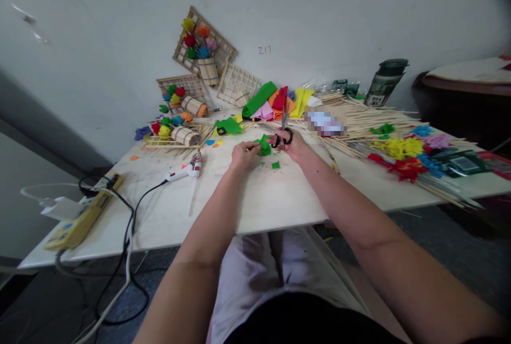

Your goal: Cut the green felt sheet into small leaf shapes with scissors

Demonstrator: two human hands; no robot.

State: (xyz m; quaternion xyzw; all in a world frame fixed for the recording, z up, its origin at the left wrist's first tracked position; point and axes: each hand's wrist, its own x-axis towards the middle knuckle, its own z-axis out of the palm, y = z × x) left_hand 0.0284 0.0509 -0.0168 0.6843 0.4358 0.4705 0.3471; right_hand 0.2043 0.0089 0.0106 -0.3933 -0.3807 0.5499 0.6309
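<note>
My left hand (245,155) pinches a small piece of green crepe paper (264,147) over the middle of the table. My right hand (293,144) has black-handled scissors (285,119) hooked on its fingers, blades pointing up and away from the paper. The fingertips of this hand reach to the right side of the green piece and seem to touch it. A small green scrap (275,165) lies on the table just below the hands, among tiny dark bits. Behind them rests a larger green sheet (229,125) with a black ring-shaped item (221,131) on it.
A white glue gun (186,171) and a yellow power strip (85,216) with cables are at left. Stick lattices with paper flowers (199,40) lean on the wall. Folded coloured paper (259,98), thin wooden sticks (359,115), a dark green bottle (385,83) and paper flowers (401,147) stand back and right.
</note>
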